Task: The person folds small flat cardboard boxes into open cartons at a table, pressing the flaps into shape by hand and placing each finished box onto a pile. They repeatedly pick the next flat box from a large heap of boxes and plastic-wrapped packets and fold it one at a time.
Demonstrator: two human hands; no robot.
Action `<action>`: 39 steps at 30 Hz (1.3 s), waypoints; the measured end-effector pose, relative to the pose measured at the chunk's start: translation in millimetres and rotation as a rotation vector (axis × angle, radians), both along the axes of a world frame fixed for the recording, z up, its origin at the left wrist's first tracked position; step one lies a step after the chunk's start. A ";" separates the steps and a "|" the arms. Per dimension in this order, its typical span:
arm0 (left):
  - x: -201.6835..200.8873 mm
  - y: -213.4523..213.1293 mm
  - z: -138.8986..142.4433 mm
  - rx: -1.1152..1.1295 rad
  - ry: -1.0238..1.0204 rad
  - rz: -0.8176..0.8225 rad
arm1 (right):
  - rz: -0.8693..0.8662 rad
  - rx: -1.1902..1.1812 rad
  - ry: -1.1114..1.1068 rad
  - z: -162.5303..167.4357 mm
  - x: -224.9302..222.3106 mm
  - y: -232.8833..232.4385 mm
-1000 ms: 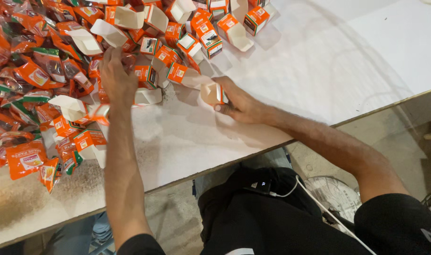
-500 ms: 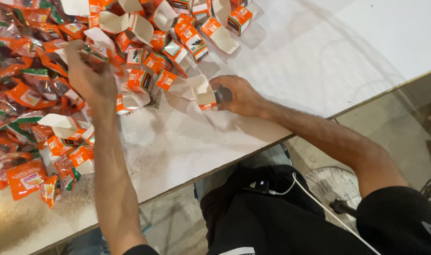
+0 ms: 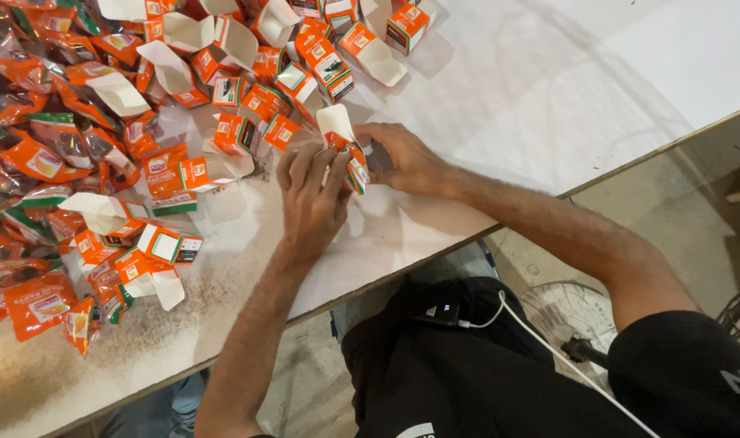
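Beside the pile of orange sachets [image 3: 53, 154], both hands, left hand [image 3: 311, 203] and right hand [image 3: 406, 158], clasp one small carton [image 3: 349, 158]; steadying its open flap seems wise.

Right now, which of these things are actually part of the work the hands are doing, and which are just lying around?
In the work:
- small orange carton, open flap up, gripped by the left hand and right hand
- loose open cartons
- heap of orange sachets
- white table

Lying about:
- fan on the floor
- white cable across the lap
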State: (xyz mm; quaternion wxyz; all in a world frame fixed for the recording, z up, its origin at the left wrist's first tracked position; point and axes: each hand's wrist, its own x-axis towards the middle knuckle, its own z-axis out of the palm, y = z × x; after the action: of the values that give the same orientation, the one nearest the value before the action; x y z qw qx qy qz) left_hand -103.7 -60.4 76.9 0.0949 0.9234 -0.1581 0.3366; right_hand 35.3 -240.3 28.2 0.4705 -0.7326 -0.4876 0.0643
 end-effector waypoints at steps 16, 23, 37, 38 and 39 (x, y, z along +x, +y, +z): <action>29.8 -22.0 -26.2 -1.201 0.143 0.172 | 0.008 0.042 0.057 -5.3 -5.9 4.6; 38.5 -2.2 -43.2 -1.165 0.343 0.135 | 0.050 0.090 -0.156 15.0 -17.5 0.6; 35.6 11.1 -26.5 -1.149 0.485 -0.006 | -0.027 0.028 -0.335 20.2 -22.6 -1.3; 32.1 5.5 -24.1 -1.010 0.395 0.009 | -0.014 0.023 -0.385 19.8 -22.7 -1.8; 27.4 0.8 -21.7 -0.947 0.333 -0.012 | -0.023 0.023 -0.369 19.1 -22.6 -1.8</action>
State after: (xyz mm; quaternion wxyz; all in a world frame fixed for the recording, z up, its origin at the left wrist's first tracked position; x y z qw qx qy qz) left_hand -76.3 -59.7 55.3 0.5296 0.8192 0.0240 0.2189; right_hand 12.7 -242.1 47.3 0.3822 -0.7322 -0.5578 -0.0821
